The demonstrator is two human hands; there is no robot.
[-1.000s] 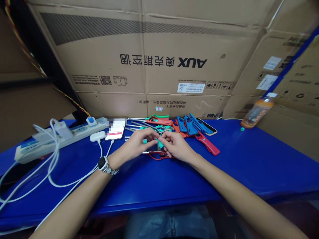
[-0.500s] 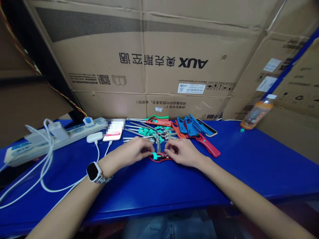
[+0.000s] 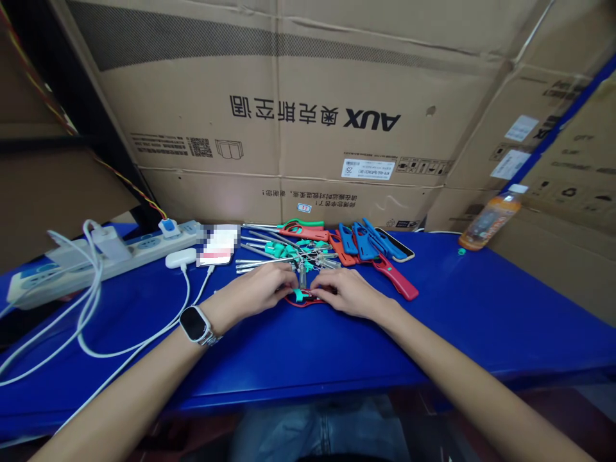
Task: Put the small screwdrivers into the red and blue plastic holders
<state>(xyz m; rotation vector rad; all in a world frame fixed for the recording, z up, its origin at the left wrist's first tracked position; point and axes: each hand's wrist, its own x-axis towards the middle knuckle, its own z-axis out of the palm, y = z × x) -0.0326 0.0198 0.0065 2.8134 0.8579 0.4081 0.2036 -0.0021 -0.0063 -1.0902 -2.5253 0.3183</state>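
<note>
Nearer the table's [image 3: 471, 321] back edge, your left hand [image 3: 264, 287] pinches the green bit [image 3: 299, 294]; right hand [image 3: 349, 292], can't tell. Keep the red shell [image 3: 303, 305] still.

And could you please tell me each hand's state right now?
Left hand: fingers curled at the small green plastic piece; grip cannot be told.
Right hand: fingers curled at the red plastic casing; hold cannot be told.

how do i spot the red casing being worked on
On the blue table, look between the left hand and the right hand. The red casing lies there with a green piece; unlike the red handle farther right, it has a hand either side.
</note>
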